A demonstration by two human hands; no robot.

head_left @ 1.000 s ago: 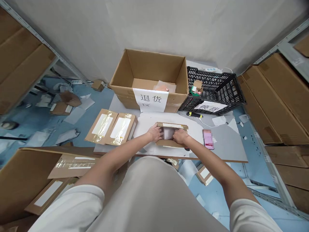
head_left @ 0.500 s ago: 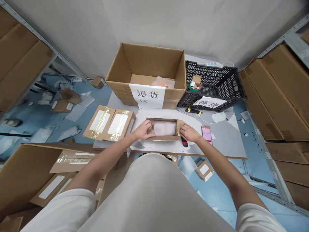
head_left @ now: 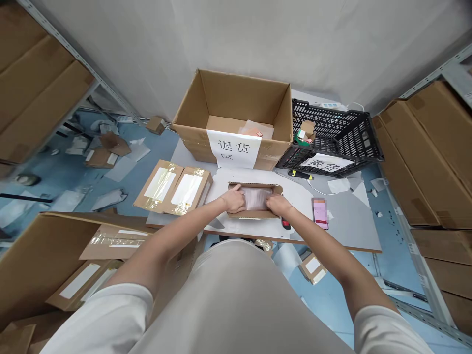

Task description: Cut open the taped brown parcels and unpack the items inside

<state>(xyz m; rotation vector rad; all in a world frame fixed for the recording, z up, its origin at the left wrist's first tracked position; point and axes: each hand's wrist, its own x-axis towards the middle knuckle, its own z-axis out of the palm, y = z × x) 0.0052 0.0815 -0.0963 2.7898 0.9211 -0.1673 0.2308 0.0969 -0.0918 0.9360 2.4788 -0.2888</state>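
An opened small cardboard box (head_left: 254,215) lies on the table in front of me, its long side towards me. Inside it is a whitish, translucent wrapped bundle (head_left: 256,199); what the wrapping covers is hidden. My left hand (head_left: 233,199) reaches in at the left end, its fingers curled against the bundle. At the opposite end my right hand (head_left: 277,204) does the same, fingers closed on the bundle's right edge. The fingertips of both hands are partly hidden in the box. A red and black cutter (head_left: 286,224) lies just beside the right wrist, partly covered.
Two taped boxes (head_left: 173,189) stand left on the table (head_left: 346,231). Behind are a large open carton (head_left: 188,135) with a paper sign and a black crate (head_left: 354,135). A phone (head_left: 320,214) and a yellow-black cutter (head_left: 300,174) lie right. Another large carton (head_left: 55,236) holds boxes at lower left.
Both hands have moved inward from the box's end flaps to the wrapped bundle inside. The view has shifted slightly, and the phone's screen looks different.
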